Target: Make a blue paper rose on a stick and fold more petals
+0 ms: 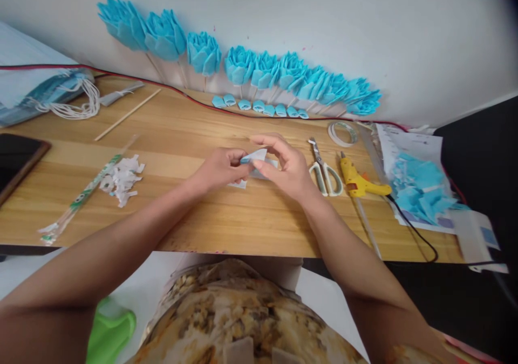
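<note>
Over the middle of the table, my left hand (224, 168) and my right hand (285, 165) meet on a small folded piece of white and blue fabric (256, 156). The left thumb and fingers pinch its left end. On the right side, my thumb presses the piece while the fingers curl over it, so part is hidden. A whitish scrap (238, 184) shows just below the left fingers; whether it belongs to the held piece I cannot tell. Scissors (319, 164) with pale handles lie to the right of my right hand, blades pointing away.
Blue fabric flowers (203, 54) on sticks lean along the wall, with small blue rolled pieces (258, 105) before them. A yellow glue gun (358, 179), tape roll (342, 134) and blue petals (423, 186) lie right. Left are white scraps (122, 179), a stick (127, 115) and a phone (18, 162).
</note>
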Action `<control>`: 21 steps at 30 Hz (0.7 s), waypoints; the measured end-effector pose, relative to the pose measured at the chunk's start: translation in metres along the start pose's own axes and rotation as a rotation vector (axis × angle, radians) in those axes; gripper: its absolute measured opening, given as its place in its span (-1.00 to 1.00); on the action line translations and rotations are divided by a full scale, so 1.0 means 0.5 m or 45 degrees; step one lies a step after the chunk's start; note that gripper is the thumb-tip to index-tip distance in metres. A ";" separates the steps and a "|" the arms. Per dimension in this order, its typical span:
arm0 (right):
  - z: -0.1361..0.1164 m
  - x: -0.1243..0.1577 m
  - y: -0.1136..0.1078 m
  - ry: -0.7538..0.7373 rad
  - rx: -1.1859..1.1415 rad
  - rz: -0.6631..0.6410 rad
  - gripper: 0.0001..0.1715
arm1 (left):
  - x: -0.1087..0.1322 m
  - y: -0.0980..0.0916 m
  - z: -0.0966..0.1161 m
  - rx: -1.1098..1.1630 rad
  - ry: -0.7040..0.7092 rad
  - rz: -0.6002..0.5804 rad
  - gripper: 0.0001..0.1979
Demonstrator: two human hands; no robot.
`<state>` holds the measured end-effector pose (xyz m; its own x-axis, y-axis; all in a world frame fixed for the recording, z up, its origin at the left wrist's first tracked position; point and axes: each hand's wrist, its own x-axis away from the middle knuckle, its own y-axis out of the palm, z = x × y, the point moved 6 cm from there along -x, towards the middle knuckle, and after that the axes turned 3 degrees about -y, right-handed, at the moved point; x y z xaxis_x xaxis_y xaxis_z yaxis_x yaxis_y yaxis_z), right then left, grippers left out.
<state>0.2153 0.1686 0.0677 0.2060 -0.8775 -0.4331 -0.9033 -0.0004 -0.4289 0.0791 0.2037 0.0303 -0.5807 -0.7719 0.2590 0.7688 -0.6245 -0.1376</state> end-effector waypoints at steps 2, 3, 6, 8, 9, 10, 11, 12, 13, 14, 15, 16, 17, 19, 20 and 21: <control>-0.020 -0.001 0.003 -0.130 0.163 -0.017 -0.70 | 0.002 0.006 0.000 -0.010 0.014 -0.048 -0.85; -0.025 -0.001 0.005 -0.170 0.220 -0.027 -0.75 | 0.003 0.009 0.001 -0.012 0.024 -0.066 -0.86; -0.028 -0.002 0.002 -0.205 0.305 -0.030 -0.78 | 0.006 0.011 0.006 -0.022 0.041 -0.099 -0.86; -0.024 -0.003 -0.004 -0.190 0.311 -0.033 -0.76 | 0.007 0.010 0.007 -0.038 0.040 -0.103 -0.84; -0.023 -0.003 -0.005 -0.183 0.303 -0.043 -0.77 | 0.007 0.009 0.007 -0.046 0.042 -0.101 -0.83; -0.022 -0.003 -0.007 -0.175 0.291 -0.059 -0.78 | 0.006 0.008 0.007 -0.051 0.045 -0.101 -0.83; -0.021 -0.003 -0.007 -0.164 0.277 -0.076 -0.80 | 0.006 0.007 0.006 -0.052 0.050 -0.101 -0.82; -0.019 -0.003 -0.007 -0.146 0.261 -0.088 -0.82 | 0.006 0.007 0.006 -0.053 0.056 -0.104 -0.82; -0.017 -0.003 -0.008 -0.124 0.240 -0.094 -0.83 | 0.005 0.007 0.006 -0.056 0.064 -0.107 -0.82; -0.014 -0.003 -0.008 -0.101 0.211 -0.095 -0.82 | 0.005 0.007 0.006 -0.061 0.072 -0.107 -0.82; -0.012 -0.003 -0.008 -0.084 0.173 -0.091 -0.77 | 0.005 0.007 0.006 -0.067 0.080 -0.102 -0.82; -0.009 -0.003 -0.007 -0.070 0.131 -0.080 -0.71 | 0.004 0.007 0.006 -0.075 0.085 -0.098 -0.83; -0.007 -0.003 -0.007 -0.061 0.088 -0.070 -0.65 | 0.004 0.007 0.007 -0.083 0.088 -0.094 -0.83; -0.003 -0.003 -0.006 -0.039 0.028 -0.058 -0.58 | 0.004 0.007 0.007 -0.096 0.082 -0.086 -0.82; -0.001 -0.003 -0.004 -0.019 0.016 -0.058 -0.59 | 0.004 0.007 0.007 -0.094 0.073 -0.086 -0.82; 0.001 -0.003 -0.003 0.006 0.014 -0.061 -0.64 | 0.004 0.007 0.007 -0.085 0.062 -0.086 -0.82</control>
<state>0.2166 0.1703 0.0686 0.2469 -0.8789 -0.4083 -0.8883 -0.0368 -0.4579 0.0815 0.2001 0.0336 -0.6440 -0.7316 0.2236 0.7089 -0.6806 -0.1853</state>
